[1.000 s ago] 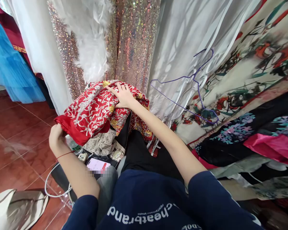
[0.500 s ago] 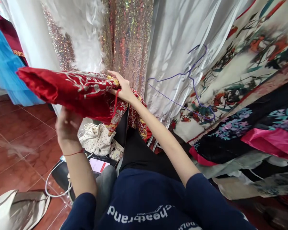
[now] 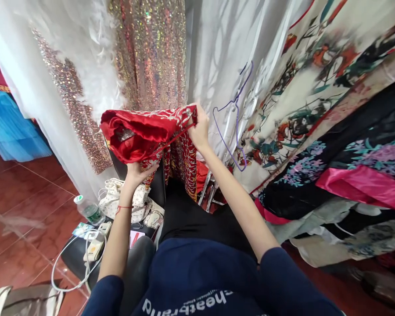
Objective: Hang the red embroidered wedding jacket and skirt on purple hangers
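A red garment (image 3: 164,125) with silver and gold embroidery is held up in front of me, its opening turned toward me and showing the red lining. My right hand (image 3: 199,127) grips its upper right edge, the fingers closed round the cloth. From below, my left hand (image 3: 138,174) holds the garment near the opening; its fingertips are partly hidden by the cloth. A thin red cord (image 3: 175,139) runs from the garment's side to my right hand. The embroidered lower part (image 3: 182,164) hangs down over my lap.
A purple hanger (image 3: 236,103) hangs ahead on the right by a white curtain. Sequin cloth (image 3: 151,57) hangs behind the garment. On the left are a plastic bottle (image 3: 89,211), a spotted white bag (image 3: 112,202) and a white cable (image 3: 54,274). Dark clothes (image 3: 299,175) are at right.
The garment has swung to the right and its opening now faces me. My left hand has moved right beneath it, and my right hand has shifted right. The view has turned slightly.
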The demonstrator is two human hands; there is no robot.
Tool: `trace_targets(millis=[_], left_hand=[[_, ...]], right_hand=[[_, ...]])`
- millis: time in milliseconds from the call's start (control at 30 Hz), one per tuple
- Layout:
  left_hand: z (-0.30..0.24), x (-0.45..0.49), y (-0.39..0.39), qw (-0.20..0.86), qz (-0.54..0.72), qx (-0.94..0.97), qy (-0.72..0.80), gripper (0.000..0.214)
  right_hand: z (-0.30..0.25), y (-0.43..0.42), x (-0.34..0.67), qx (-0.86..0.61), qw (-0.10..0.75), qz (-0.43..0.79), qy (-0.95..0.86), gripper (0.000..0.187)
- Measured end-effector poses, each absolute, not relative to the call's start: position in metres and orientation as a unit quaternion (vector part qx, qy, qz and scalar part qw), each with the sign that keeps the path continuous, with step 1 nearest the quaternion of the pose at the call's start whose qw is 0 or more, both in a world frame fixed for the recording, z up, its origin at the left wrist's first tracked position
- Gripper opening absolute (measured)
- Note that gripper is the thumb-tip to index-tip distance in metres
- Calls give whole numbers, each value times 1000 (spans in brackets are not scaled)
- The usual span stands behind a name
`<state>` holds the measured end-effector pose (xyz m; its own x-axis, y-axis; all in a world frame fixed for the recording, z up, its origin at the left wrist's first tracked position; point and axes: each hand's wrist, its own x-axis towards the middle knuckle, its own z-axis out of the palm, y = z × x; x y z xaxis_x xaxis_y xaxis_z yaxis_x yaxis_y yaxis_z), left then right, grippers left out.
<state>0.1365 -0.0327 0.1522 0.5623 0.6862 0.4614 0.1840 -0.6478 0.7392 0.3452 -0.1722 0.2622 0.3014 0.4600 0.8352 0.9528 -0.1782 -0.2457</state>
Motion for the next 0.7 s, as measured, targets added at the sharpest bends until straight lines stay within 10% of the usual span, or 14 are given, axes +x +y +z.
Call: trace_targets(millis=[533, 700], left_hand=[[141, 116, 1, 164, 424, 808, 375, 49], [207, 129, -48, 112, 553, 801, 200, 63]], right_hand=[[203, -261, 401, -788, 434, -268, -344, 47], [184, -288, 416, -796, 395, -283, -360, 42]])
